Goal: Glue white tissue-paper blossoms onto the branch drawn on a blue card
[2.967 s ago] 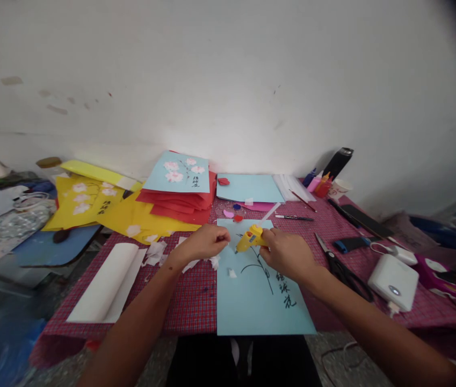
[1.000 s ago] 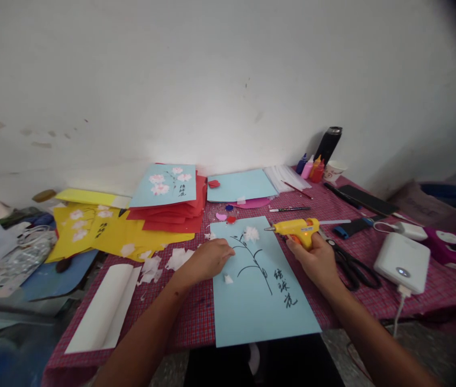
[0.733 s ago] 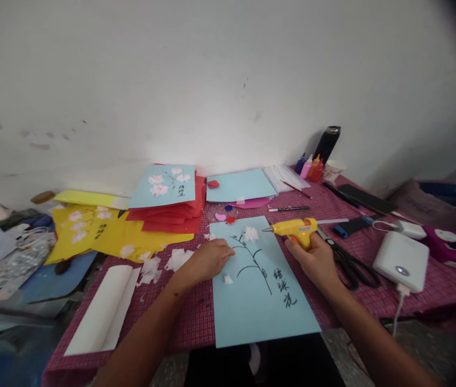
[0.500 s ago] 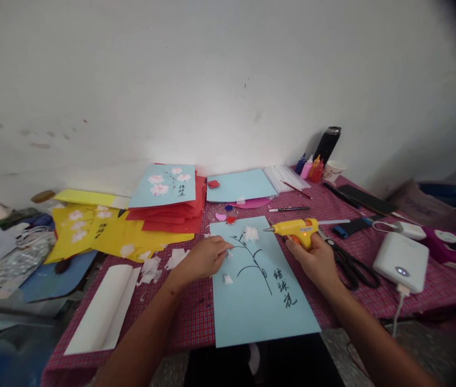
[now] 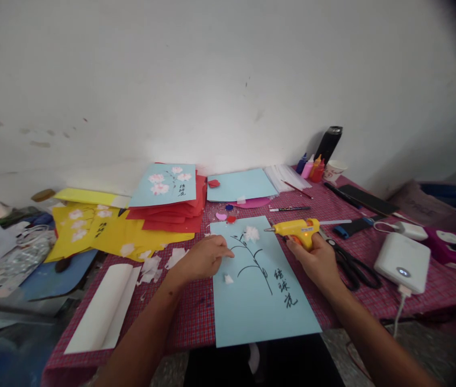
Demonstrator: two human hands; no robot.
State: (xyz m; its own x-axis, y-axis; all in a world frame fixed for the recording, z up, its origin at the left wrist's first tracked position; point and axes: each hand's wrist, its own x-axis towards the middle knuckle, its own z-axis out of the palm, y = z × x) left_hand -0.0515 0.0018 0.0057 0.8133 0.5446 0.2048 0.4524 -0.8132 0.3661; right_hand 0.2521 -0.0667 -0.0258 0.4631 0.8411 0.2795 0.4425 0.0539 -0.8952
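Observation:
A light blue sheet lies in front of me, with a black stem drawing, handwritten characters and a white paper flower near its top. My left hand is over the sheet's left edge, fingers bunched and tips at the drawn branch; anything between them is hidden. Just below sits a small white paper scrap. My right hand grips a yellow glue gun above the sheet's right edge. Its nozzle points left toward the flower, and a clear glue stick protrudes from its back.
Torn white paper pieces and a folded white sheet lie left. Behind are red sheets under a finished flower picture. Black scissors, a white power bank and paint bottles occupy the right side.
My left fingertips have shifted slightly downward, and a small white piece that showed beside them is now out of sight. The glue gun stays nearly in place.

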